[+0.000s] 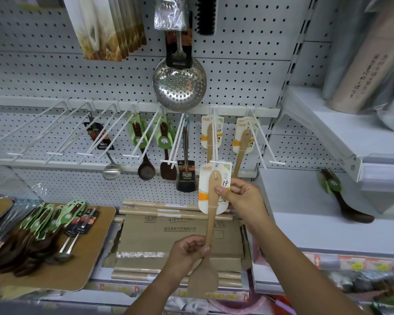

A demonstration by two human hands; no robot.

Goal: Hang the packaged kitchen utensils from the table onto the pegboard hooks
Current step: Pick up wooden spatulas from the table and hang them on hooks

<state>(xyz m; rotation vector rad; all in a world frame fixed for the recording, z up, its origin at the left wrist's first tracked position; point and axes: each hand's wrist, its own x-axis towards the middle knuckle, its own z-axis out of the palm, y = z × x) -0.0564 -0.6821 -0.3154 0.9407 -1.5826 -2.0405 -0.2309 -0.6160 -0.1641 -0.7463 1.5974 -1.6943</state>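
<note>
- The right hand (243,198) pinches the backing card (204,198) and upper handle of the wooden spatula (212,214).
- The left hand (189,248), below the right, curls its fingers round the spatula's shaft; the blade hangs just beneath it.
- The card's top meets the white hook (217,162) tip, just above the right hand.
- Other packaged utensils (39,230) lie on the table (89,258), well left of the left hand.

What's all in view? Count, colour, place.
wooden spatula: 1, light wood, white-orange card, at hook tip
hung wooden spatulas: 2+, same cards, right hooks
dark wooden utensils: 2, green cards, middle hooks
black turner: 1, middle hook
steel skimmer: 1, silver, upper pegboard
steel ladle: 1, silver, left hook
utensil pile: many, dark, brown table
cardboard boxes: several, brown, below hooks
left hand: grips spatula handle
right hand: pinches card
</note>
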